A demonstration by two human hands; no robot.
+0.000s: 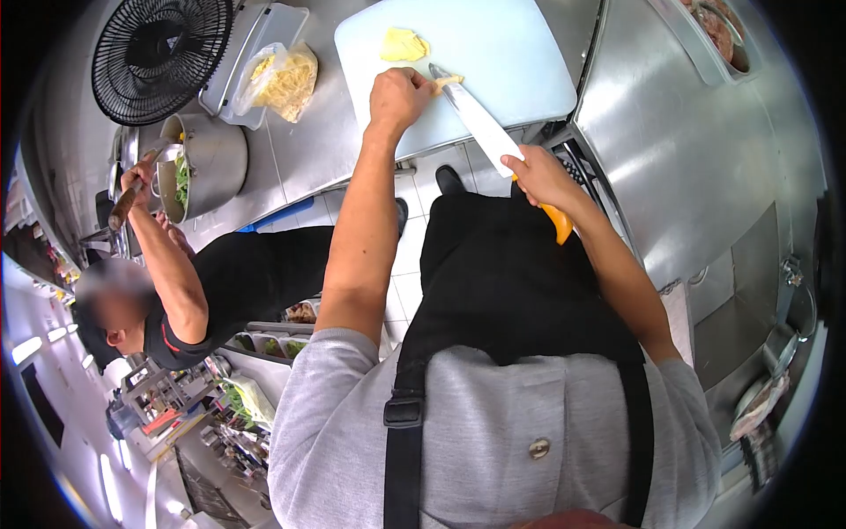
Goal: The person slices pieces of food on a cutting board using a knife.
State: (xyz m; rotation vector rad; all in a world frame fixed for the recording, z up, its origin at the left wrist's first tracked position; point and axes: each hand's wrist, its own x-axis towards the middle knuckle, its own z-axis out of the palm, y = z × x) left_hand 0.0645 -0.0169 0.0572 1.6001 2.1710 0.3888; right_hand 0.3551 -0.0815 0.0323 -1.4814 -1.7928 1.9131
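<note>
A knife [483, 123] with a broad blade and a yellow handle is in my right hand [545, 179], fingers wrapped round the handle. Its blade points up and left across the cutting board [515, 53], which is pale blue-white. My left hand [402, 100] is closed at the board's left side, fingertips on a thin, pale yellow piece of food [449, 80]. That piece lies against the blade near the tip. Beyond it rests a small heap of yellow slices [404, 44]; their exact kind is unclear.
To the left, a plastic bag of yellow shreds [286, 79] leans in a clear container [251, 110]. A black fan [159, 53] and a large metal pot [216, 159] stand farther left, where a co-worker [176, 264] holds a utensil. At right are a steel counter [670, 167] and a meat tub [696, 53].
</note>
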